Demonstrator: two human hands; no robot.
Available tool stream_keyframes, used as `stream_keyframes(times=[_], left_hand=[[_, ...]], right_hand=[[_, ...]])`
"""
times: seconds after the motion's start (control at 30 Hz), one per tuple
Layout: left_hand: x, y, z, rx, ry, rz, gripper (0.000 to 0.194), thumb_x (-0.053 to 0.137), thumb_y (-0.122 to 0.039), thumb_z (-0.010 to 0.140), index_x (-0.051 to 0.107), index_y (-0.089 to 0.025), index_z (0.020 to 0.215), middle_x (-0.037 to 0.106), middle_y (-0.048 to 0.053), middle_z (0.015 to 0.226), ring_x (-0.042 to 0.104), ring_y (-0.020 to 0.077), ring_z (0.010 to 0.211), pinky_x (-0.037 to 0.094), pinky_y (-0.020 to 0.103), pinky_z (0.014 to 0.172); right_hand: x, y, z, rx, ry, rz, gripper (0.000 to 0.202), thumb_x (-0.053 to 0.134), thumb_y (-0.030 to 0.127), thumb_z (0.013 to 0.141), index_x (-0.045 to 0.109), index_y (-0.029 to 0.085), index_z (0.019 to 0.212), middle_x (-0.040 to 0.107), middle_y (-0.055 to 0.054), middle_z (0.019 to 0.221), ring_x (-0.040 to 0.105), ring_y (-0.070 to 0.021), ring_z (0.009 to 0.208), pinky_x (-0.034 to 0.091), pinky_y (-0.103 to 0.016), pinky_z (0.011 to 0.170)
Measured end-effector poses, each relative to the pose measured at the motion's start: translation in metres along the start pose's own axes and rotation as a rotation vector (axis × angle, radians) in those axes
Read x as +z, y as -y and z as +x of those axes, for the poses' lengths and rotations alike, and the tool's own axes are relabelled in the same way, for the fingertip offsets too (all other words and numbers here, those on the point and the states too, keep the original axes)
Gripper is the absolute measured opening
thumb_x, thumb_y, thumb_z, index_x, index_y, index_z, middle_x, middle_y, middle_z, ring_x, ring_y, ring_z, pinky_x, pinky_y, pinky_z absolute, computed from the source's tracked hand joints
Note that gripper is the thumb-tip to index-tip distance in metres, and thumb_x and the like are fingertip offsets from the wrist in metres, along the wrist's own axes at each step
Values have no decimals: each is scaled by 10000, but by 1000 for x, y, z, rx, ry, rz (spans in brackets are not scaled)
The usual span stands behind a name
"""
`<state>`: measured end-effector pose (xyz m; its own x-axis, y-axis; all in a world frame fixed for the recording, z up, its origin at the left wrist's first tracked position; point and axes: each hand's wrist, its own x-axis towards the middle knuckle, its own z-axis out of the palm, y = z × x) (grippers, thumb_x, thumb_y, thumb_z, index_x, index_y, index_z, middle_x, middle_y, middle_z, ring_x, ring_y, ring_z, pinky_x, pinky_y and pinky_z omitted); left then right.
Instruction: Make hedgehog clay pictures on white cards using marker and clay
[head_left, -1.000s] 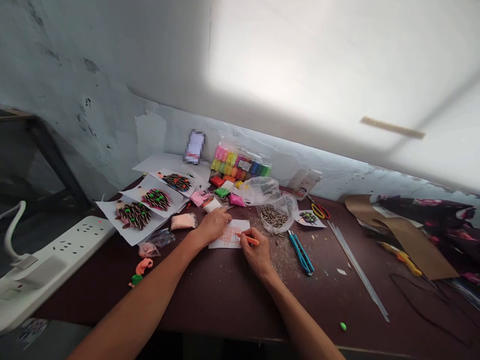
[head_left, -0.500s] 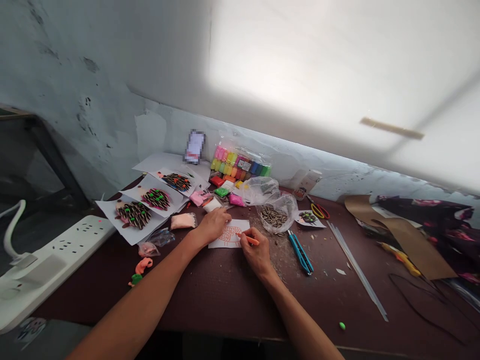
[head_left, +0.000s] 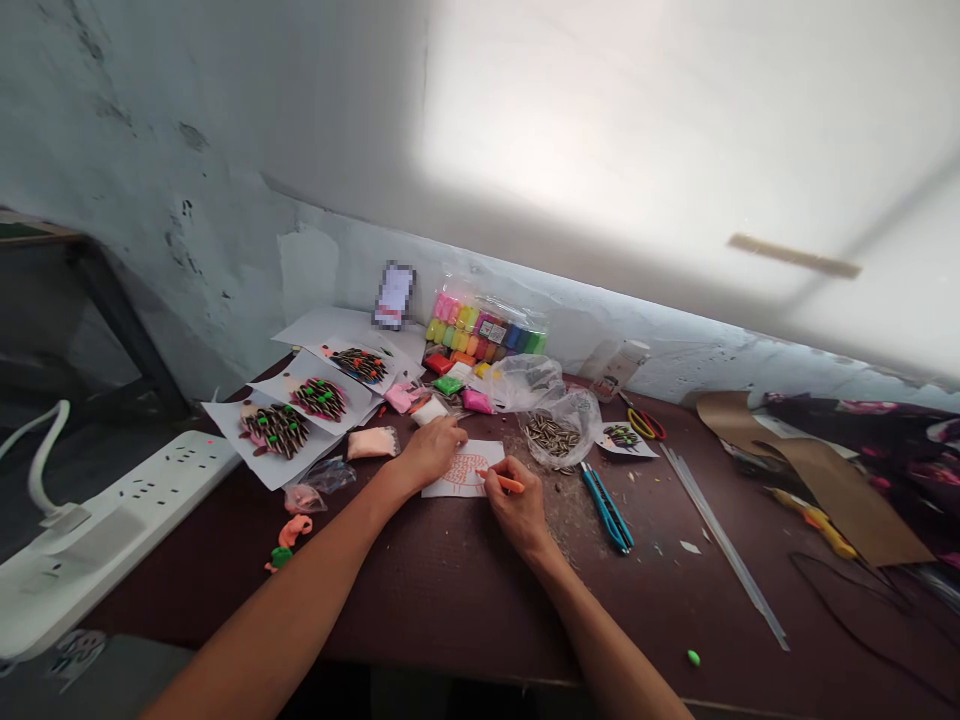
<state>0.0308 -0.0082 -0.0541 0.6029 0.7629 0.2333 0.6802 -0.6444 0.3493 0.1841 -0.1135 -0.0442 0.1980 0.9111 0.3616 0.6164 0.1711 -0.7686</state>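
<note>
An orange marker is pinched in my right hand, its tip on a small white paper. Orange lines on that paper form a rounded shape filled with little marks, with short strokes below. My left hand lies at the paper's left edge, holding nothing, its fingers stretched forward and partly hidden. Just beyond it is a packet of white clay; a packet of pale peach clay sits to its left. Right of the drawing, sunflower seeds fill a clear plastic bag.
Seed-covered hedgehog pictures lie on sheets at the left, near a white power strip. A blue utility knife, scissors, glue sticks and a yellow glue gun lie rightward. Coloured clay packs lean against the wall.
The whole view has shifted slightly, so everything sits a little further right. My right hand still holds the marker on the paper, and my left hand stays at the paper's edge.
</note>
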Motion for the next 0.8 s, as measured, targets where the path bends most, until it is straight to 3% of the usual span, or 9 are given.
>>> stream_keyframes(times=[0.2, 0.37, 0.8], left_hand=[[-2, -1, 0, -14, 17, -5, 270, 479, -117, 886, 724, -169, 986, 648, 98, 999, 601, 211, 985, 488, 333, 881], [-10, -6, -1, -20, 41, 18, 297, 457, -108, 891, 722, -160, 1014, 654, 105, 1029, 599, 221, 1011, 491, 339, 892], [-17, -12, -3, -56, 69, 28, 325, 422, -112, 914, 717, -156, 1042, 646, 112, 1041, 596, 224, 1037, 485, 339, 915]], right_hand=[[-2, 4, 1, -24, -16, 34, 207, 506, 332, 777, 538, 206, 616, 581, 9, 559, 479, -115, 487, 350, -223, 490], [-5, 2, 5, -11, -104, 32, 216, 522, 356, 765, 538, 206, 610, 573, 8, 552, 465, -119, 498, 342, -230, 485], [-5, 0, 5, 4, -100, 23, 220, 521, 348, 775, 538, 206, 608, 552, 9, 541, 474, -126, 500, 356, -232, 489]])
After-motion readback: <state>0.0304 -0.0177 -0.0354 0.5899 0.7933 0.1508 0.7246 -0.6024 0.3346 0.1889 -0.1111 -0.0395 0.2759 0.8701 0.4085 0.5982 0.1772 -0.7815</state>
